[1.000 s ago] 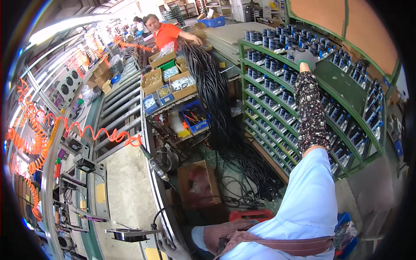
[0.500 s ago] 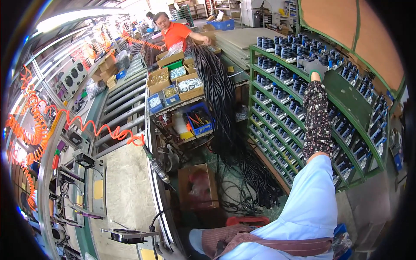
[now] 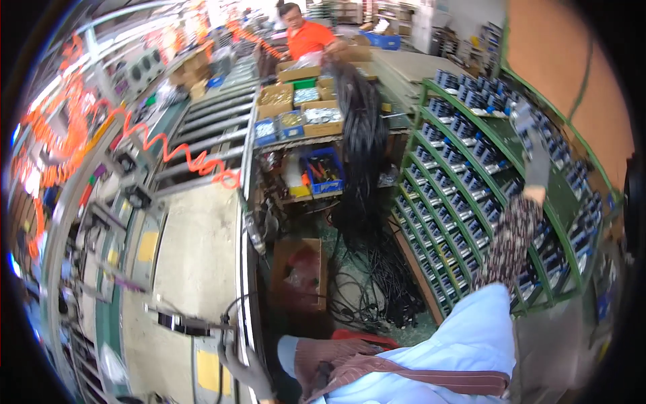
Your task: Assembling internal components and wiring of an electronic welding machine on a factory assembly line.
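My left hand (image 3: 246,369), in a grey glove, is at the near edge of the workbench. Its fingers close round the end of a flat metal plate carrying a black fan (image 3: 182,324). A black cable (image 3: 229,306) loops up beside those fingers and also hangs below them. To the right, my right hand (image 3: 536,158), also gloved, reaches the upper part of a green rack (image 3: 548,202). Motion smears its fingers, so I cannot make out whether they hold anything. Several dark cylindrical parts with blue and silver ends (image 3: 464,128) stand in rows on the shelves around it.
An orange coiled hose (image 3: 175,156) leads to a power screwdriver (image 3: 254,236) at the bench edge. Screw boxes (image 3: 321,116) and a bundle of black cables (image 3: 363,114) lie ahead, near a person in orange (image 3: 306,40). A cardboard box (image 3: 296,276) sits on the floor.
My right hand has come down and right from the cylindrical parts at the rack's top. My left hand shows more fully, and the fan plate is higher in view and more tilted. The view itself has shifted.
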Available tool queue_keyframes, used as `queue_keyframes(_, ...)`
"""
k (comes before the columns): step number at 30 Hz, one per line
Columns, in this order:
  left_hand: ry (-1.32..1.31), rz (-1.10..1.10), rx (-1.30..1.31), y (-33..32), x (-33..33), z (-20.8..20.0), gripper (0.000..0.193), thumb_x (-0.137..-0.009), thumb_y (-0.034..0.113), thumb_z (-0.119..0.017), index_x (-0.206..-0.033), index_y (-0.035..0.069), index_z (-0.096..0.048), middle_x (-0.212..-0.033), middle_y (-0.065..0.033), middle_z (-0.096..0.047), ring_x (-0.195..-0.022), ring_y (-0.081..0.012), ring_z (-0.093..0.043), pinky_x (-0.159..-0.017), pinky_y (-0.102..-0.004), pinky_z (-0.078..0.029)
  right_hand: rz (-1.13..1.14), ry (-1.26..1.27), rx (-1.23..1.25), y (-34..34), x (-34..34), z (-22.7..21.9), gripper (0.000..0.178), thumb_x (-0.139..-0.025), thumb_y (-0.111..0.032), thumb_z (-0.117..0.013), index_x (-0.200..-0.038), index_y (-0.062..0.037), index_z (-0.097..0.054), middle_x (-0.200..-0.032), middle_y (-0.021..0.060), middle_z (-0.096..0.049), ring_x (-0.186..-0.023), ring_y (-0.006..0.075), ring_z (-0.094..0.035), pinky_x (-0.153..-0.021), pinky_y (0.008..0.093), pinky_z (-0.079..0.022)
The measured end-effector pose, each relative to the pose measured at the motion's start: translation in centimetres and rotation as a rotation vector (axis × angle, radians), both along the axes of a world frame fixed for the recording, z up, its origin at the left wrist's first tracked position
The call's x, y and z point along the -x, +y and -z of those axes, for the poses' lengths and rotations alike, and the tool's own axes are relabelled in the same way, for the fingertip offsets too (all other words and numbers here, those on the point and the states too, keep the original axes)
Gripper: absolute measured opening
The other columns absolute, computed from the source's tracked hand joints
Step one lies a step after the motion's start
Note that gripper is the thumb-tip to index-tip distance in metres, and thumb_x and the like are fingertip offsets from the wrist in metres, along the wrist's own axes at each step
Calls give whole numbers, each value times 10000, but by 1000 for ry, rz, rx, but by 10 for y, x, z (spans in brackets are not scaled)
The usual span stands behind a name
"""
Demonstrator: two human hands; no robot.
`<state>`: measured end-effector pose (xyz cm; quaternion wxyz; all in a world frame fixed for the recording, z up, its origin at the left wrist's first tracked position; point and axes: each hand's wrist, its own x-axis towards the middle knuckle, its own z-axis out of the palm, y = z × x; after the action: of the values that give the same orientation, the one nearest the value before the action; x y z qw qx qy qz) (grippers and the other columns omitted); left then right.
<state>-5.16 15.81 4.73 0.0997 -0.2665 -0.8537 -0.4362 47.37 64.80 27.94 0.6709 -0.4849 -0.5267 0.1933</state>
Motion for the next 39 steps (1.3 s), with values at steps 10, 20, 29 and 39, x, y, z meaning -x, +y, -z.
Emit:
queue_keyframes(10, -1361, 973, -969, 105, -45, -105, 690, -845, 75, -653, -1424, -8, -286, -1374, -148, -443, -1240, -253, -481, -1045, -355, -399, -1274, -142, -53, -184, 268, 59, 459, -762, -192, -662, -1182, -38, -562, -1160, 143, -501, -984, 253, -543, -797, 400, -474)
queue_keyframes(20, -907, 244, -1409, -45, -24, -102, 535, -801, 127, -669, -1283, 35, -457, -1129, -78, -578, -1053, -198, -590, -961, -369, -479, -2394, -628, -139, -282, 464, 102, 1279, -447, -475, -936, -1472, -77, -283, -1463, 200, -238, -1366, 322, -295, -1094, 432, -270)
queue_keyframes(29, -583, 149, -1272, -76, -31, -100, 797, -616, 176, -861, -1274, 33, -436, -1117, -82, -579, -996, -196, -609, -865, -336, -519, -2097, -613, 179, -374, 509, 126, 692, -601, -219, -847, -1214, -47, -574, -1024, 117, -660, -923, 214, -642, -838, 318, -487)
queue_keyframes(39, 158, -256, -207, -133, -42, -115, 1079, -560, 304, -860, -1436, 47, -284, -1373, -179, -393, -1297, -342, -385, -1083, -469, -308, -1814, -1124, -286, -351, 507, 109, 457, -599, -423, -827, -942, -152, -693, -771, 110, -653, -707, 317, -637, -617, 373, -499)
